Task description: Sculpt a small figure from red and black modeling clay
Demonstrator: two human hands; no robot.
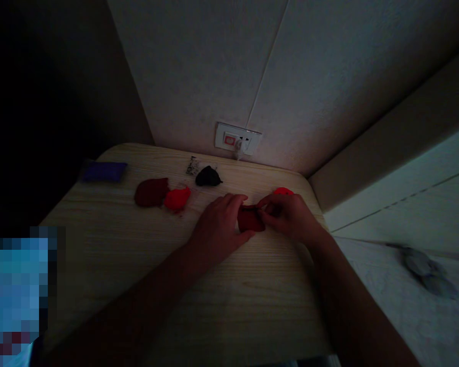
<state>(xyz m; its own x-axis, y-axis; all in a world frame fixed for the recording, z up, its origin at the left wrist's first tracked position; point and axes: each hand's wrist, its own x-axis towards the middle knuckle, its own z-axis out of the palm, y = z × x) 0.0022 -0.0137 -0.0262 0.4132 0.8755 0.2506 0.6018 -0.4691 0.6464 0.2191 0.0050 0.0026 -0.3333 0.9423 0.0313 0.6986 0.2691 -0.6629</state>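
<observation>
A flattened dark red piece of modelling clay (251, 222) lies on the wooden tabletop between my hands. My left hand (219, 224) curves around its left side, thumb at the near edge and fingers at the far edge. Across the top of the piece runs a thin black strip of clay (249, 207). My right hand (288, 216) is closed in a pinch at the right end of this strip, its fingertips touching the dark red piece. Behind the right hand, a bright red lump (283, 191) is partly hidden.
On the pale wooden table (137, 265) are a black clay lump (208, 176), a dark red clay piece (151, 192), a bright red lump (177, 198) and a purple packet (104, 172). A wall socket (237, 137) sits behind. A blurred screen (13, 290) glows at lower left.
</observation>
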